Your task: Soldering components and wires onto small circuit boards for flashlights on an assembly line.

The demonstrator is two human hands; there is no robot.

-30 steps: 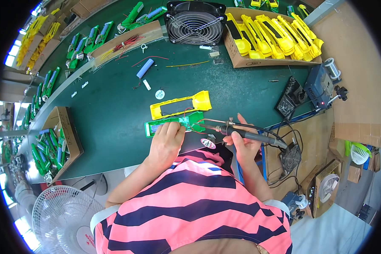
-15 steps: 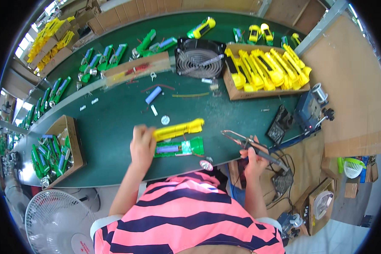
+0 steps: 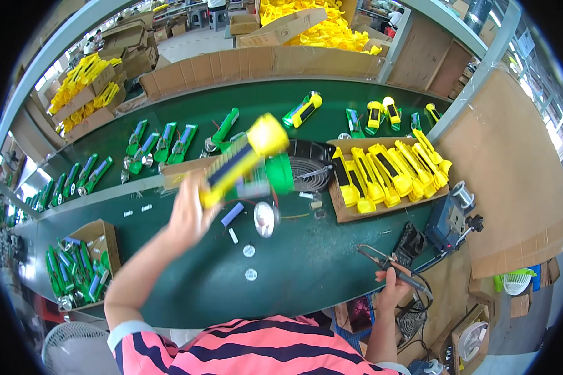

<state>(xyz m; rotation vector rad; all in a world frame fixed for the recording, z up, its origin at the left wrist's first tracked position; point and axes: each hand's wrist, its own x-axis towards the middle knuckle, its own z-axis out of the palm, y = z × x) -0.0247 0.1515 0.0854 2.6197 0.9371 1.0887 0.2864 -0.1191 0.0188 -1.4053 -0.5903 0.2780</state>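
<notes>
My left hand [image 3: 191,209] is raised over the green bench. It is closed around a yellow torch casing half [image 3: 247,153] with a dark panel, tilted up to the right and smeared by motion. Behind this hangs a green torch casing half [image 3: 280,173], carried along with it; whether my fingers grip both halves is partly hidden. A round silver lamp reflector [image 3: 264,219] dangles below on a thin wire. My right hand [image 3: 391,290], near the front edge, is wrapped round a soldering iron [image 3: 413,281] with a bent metal tube at its tip.
Yellow casings fill a carton [image 3: 391,203] at the right, beside a blue soldering station [image 3: 447,219]. A black fan [image 3: 309,165] stands behind my left hand. Green torch halves lie along the far belt [image 3: 231,100] and in a carton [image 3: 109,240] at left. A loose blue battery [image 3: 233,214] lies mid-bench.
My left hand has lifted the yellow and green torch halves from the near bench up toward the far belt, with the reflector swinging along. My right hand still holds the iron. The view has tilted up.
</notes>
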